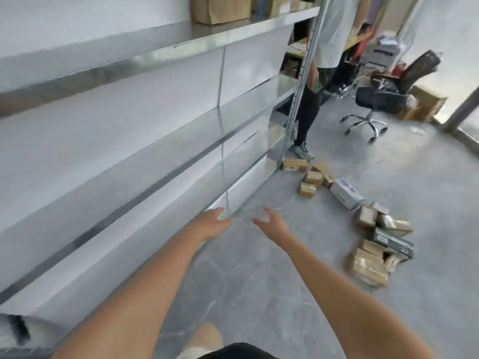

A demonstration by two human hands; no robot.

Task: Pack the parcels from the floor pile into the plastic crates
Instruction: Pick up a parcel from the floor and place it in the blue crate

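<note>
Head view: left hand [211,222] and right hand [272,222] outstretched, fingers loose.

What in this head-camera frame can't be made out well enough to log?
- Plastic crates: none in the head view.
- Parcel pile: labels blurred, too small to read.
- Second person: cut off by the top edge, partly behind the shelf post.
- Shelf boxes: cut by the top edge.
- Left hand and right hand: motion-blurred, empty.

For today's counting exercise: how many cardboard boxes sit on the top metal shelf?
2 visible: a large brown cardboard box at the frame's top, and a second one right of it. More may lie out of view.
</note>
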